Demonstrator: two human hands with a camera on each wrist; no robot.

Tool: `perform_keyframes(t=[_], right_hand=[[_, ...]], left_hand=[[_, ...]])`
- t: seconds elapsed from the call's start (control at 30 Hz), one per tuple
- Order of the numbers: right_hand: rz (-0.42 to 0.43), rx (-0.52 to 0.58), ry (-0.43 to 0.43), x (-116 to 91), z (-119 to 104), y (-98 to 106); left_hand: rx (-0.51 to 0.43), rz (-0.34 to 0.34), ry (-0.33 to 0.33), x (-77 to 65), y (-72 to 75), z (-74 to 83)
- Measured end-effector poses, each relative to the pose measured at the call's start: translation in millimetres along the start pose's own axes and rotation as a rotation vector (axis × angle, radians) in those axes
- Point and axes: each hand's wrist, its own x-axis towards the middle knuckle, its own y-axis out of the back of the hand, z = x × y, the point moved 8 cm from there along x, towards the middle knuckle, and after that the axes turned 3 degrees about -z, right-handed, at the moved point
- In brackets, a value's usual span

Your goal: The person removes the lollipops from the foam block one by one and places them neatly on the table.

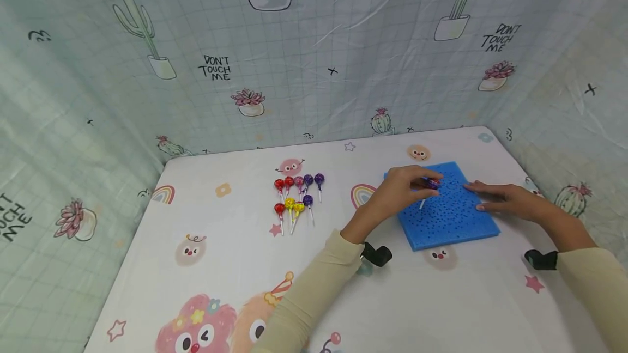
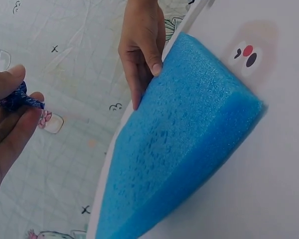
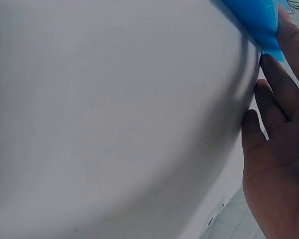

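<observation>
Over the blue foam block [image 1: 451, 217], my left hand [image 1: 404, 187] pinches a lollipop [image 1: 433, 183] in a dark purple-blue wrapper, its white stick slanting down. The left wrist view shows the wrapped candy [image 2: 15, 98] between thumb and fingers, apart from the foam. Many small dark holes dot the block's top. At the block's right edge rests my right hand [image 1: 512, 200], thumb and fingers fairly straight against the side. In the right wrist view its fingers [image 3: 283, 84] lie along the tabletop beside the foam's corner [image 3: 259, 22].
Left of the foam, several lollipops lie in two rows on the white printed table [image 1: 235, 266]: red ones [image 1: 279, 208], a pink one [image 1: 299, 181], yellow ones [image 1: 299, 208] and purple ones [image 1: 319, 178]. A patterned cloth [image 1: 304, 37] hangs behind the table and at both sides.
</observation>
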Motion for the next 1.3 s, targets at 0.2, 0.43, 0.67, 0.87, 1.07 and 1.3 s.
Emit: perform_keyframes(t=[0.2,0.43,0.67,0.87,1.07,1.3], right_hand=[[-0.003,-0.004,-0.002,0,0,1],[-0.005,-0.004,0.006,0,-2,3],[-0.010,0.012,0.006,-2,-6,4],[-0.016,0.020,0.008,-1,-4,2],[-0.008,0.020,0.017,-1,-3,3],[-0.002,0.023,0.023,-1,-3,3]], left_hand=[[0.002,0.002,0.038,-1.9,2.0,-2.8],[0.009,0.020,0.049,-4.1,8.8,-4.5],[0.006,0.035,0.055,-7.5,14.9,-6.6],[0.004,0.048,0.059,-10.8,18.2,-10.6],[-0.010,0.056,0.055,-12.9,22.0,-13.2],[-0.023,0.063,0.060,-14.9,25.5,-16.5]])
